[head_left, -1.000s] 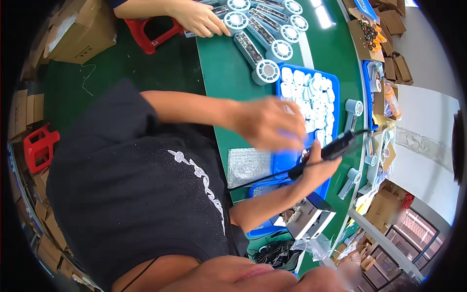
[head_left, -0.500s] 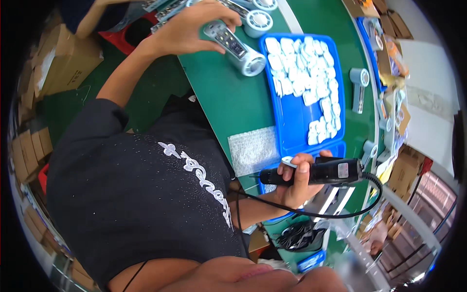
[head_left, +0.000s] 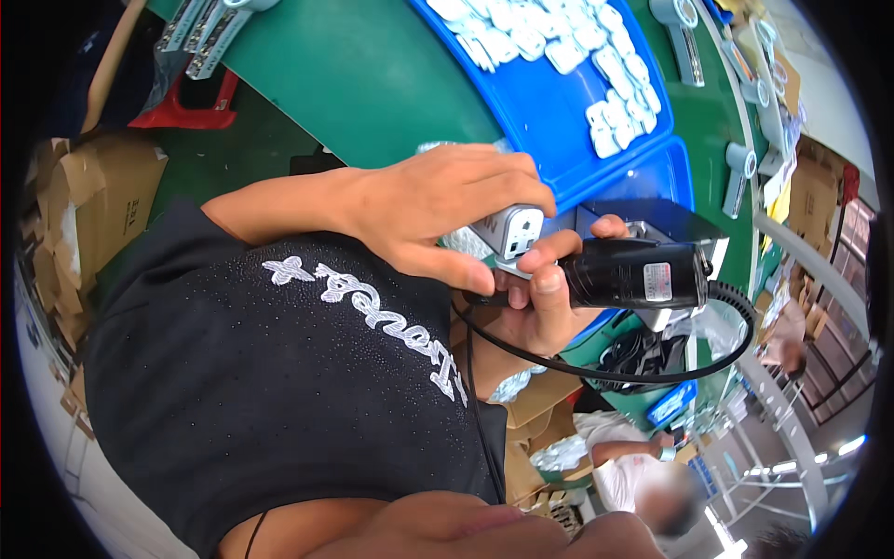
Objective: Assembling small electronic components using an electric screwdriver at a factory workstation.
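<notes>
My left hand (head_left: 438, 210) is wrapped round a light-grey device housing (head_left: 521, 231). Its end face, with dark openings, points toward my right hand. In my right hand (head_left: 545, 298) is a black corded electric screwdriver (head_left: 633, 272), lying crosswise. A small white plastic piece (head_left: 514, 268) sits at the right fingertips, close against the housing's end; whether it touches cannot be made out. The screwdriver's tip is hidden behind my left fingers. Beyond the hands, a blue tray (head_left: 545, 135) holds many white plastic pieces (head_left: 610, 130).
Similar grey devices lie on the green table (head_left: 326, 74): several at the far left, one device (head_left: 687, 51) at the far right and another (head_left: 738, 182) nearer. The screwdriver's black cable (head_left: 643, 377) loops below my right hand. A red stool (head_left: 191, 110) and cardboard box (head_left: 116, 196) stand left. Another person (head_left: 633, 480) is at lower right.
My left hand has brought the grey housing from the far table over to my right hand and turned its end face up. The view has shifted, and the tray now appears higher.
</notes>
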`<state>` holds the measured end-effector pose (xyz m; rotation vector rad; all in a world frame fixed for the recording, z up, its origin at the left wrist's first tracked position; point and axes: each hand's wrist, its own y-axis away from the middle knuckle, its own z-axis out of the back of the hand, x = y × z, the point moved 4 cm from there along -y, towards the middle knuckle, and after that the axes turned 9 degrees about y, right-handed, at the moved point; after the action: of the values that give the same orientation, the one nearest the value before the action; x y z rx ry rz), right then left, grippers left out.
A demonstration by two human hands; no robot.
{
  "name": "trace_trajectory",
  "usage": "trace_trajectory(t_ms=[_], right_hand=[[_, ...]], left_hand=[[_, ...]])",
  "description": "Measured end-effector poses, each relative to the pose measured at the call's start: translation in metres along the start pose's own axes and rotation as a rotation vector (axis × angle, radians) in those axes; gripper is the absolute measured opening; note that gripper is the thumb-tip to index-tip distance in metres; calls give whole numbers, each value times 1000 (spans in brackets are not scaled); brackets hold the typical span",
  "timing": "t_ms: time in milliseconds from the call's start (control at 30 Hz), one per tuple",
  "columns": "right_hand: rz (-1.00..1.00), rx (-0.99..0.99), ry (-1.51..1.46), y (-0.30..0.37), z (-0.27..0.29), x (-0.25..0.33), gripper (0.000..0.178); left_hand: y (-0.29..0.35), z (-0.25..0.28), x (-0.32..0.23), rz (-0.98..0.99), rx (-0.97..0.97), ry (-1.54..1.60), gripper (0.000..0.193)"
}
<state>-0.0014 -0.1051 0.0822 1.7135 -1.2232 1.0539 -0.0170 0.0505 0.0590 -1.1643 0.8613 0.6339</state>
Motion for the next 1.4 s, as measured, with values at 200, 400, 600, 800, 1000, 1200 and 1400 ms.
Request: trace_trajectory(t_ms=[200,400,600,800,1000,1200,1400], right_hand=[[109,-156,-50,20,23,1,73],[161,-263,161,22,37,-1,86],[120,-379,368,13,49,-16,89],[623,-542,579,7,55,37,70],[820,-823,706,-38,79,79,78],[738,-111,223,-3,81,86,84],[741,79,321,45,17,116,47]], left_hand=[[-13,-33,13,-52,-59,-5,52],[-21,-51,20,-40,-10,129,41],[-13,-65,42,-38,35,138,44],[-14,-61,42,-123,5,153,49],[-9,-55,39,-127,-12,159,52],[-14,-57,42,-125,31,211,51],[-11,-58,45,-154,-17,208,55]])
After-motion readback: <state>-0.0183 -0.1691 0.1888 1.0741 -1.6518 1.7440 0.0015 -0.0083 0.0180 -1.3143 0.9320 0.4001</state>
